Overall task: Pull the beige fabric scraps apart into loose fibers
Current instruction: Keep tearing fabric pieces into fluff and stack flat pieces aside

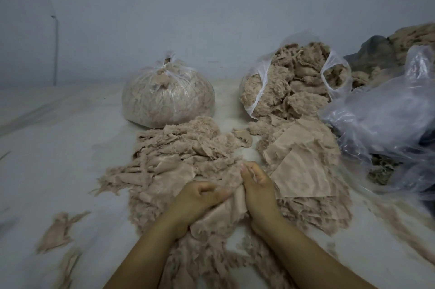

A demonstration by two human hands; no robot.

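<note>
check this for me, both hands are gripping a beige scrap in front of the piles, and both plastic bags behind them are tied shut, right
Not quite. The head view shows only the left bag knotted shut; the right bag lies open, fibers spilling out. The rest holds: the left hand and right hand grip the beige scrap.

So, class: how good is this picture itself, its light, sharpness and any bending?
Head view: dim, flat, bluish light with hardly any shadows; the scrap gripped by the left hand and right hand is fairly sharp, the strips at lower left smear; the wide lens bends the edges; faint sheen on the empty bag.
</note>
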